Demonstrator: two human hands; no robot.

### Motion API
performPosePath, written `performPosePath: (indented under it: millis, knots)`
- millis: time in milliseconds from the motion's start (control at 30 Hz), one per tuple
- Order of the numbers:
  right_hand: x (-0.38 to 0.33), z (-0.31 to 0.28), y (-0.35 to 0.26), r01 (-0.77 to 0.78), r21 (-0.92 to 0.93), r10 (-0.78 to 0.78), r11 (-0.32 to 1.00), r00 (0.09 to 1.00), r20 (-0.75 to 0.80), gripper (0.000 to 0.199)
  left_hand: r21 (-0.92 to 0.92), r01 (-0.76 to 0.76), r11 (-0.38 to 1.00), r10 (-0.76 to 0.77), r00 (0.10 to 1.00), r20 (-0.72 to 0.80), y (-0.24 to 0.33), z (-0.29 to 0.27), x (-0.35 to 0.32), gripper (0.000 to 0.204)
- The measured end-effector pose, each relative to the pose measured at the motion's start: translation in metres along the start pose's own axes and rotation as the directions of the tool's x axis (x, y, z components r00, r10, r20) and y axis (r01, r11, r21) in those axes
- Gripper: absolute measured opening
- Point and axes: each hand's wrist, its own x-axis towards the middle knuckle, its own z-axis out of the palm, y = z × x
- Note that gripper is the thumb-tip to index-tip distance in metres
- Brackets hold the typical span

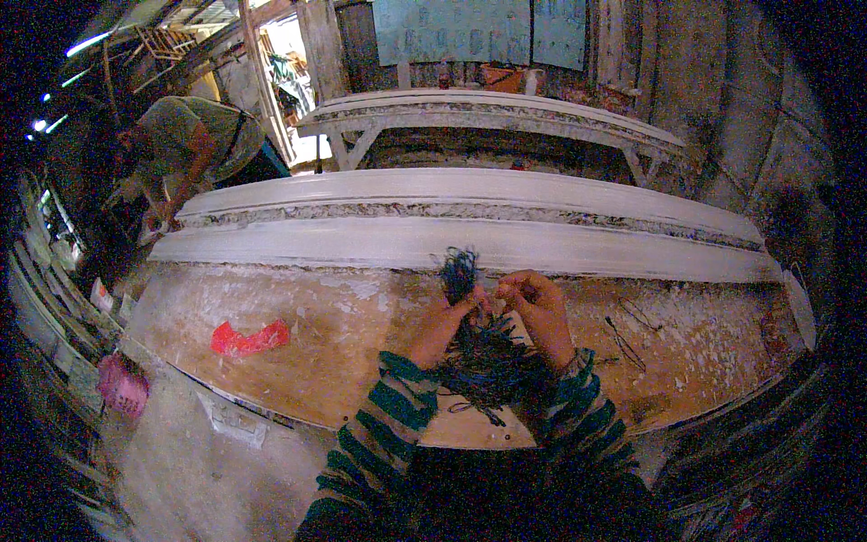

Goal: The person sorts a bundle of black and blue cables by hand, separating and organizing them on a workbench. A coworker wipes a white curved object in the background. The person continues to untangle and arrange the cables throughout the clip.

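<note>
Pinching dark fibre bundle, both hands, near workbench edge.

— What are the hands doing?
— The left hand grips a bundle of dark fibres, its tuft sticking up above the fist. The right hand pinches strands just beside it. Both sleeves are striped green.
— And under them?
— A plaster-spattered worktable, with a red scrap lying well to the left.
— Beyond that?
— A long white plaster moulding runs across the far side of the table. Another person bends over its left end. A pink basket sits low at the left.
</note>
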Motion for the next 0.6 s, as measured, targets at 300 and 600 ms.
performPosePath:
  millis: [300, 600]
  knots:
    - [-0.008, -0.002, 0.012, 0.169, -0.771, 0.089, 0.614, 0.956, 0.28, 0.017, -0.546, -0.051, 0.836, -0.1, 0.965, -0.243, 0.005, -0.022, 0.005, 0.029]
    - [-0.006, -0.005, 0.016, 0.064, -0.766, 0.127, 0.64, 0.974, 0.187, 0.017, -0.482, -0.105, 0.87, -0.035, 0.962, -0.273, 0.001, -0.022, 0.009, 0.034]
